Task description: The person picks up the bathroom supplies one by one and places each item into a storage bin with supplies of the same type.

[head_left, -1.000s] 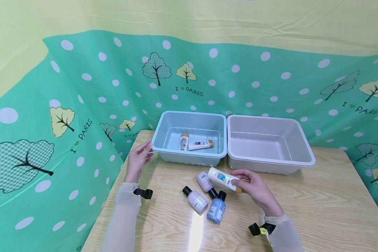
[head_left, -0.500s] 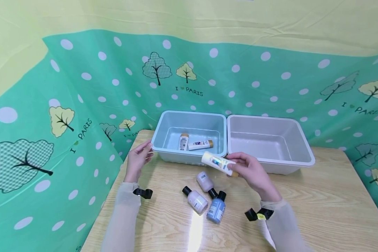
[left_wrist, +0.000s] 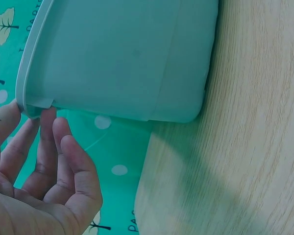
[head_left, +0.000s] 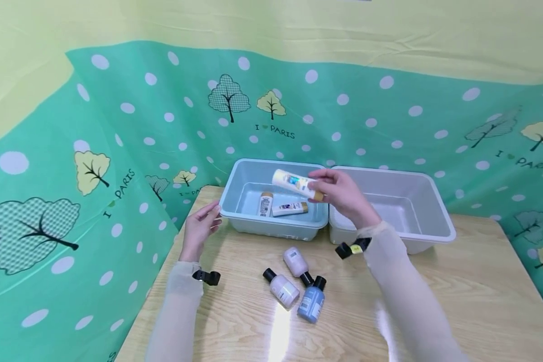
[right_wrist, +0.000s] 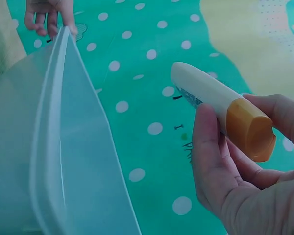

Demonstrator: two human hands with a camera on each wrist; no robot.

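The blue bin (head_left: 271, 228) stands on the wooden surface (head_left: 235, 322), and over its right half the right hand (head_left: 341, 195) holds a white bottle (head_left: 291, 182) between thumb and fingers, gripping near the gold cap. The bottle is tilted, its white end pointing left and its front label showing, raised clear of the blue bin's rim. The left hand (head_left: 200, 230) pinches the rim at the near left corner of the blue bin. On the floor of the blue bin lie two more white bottles with gold caps: one lengthwise (head_left: 265, 205), the other crosswise (head_left: 287, 209) just to its right. A grey bin (head_left: 395, 213) stands just right of the blue bin. Nearer the person than the blue bin lie a lilac bottle (head_left: 295, 260), a second lilac bottle (head_left: 285, 291) and a blue bottle (head_left: 310, 304), all black-capped. Behind the blue bin hangs a green polka-dot cloth (head_left: 371, 143).
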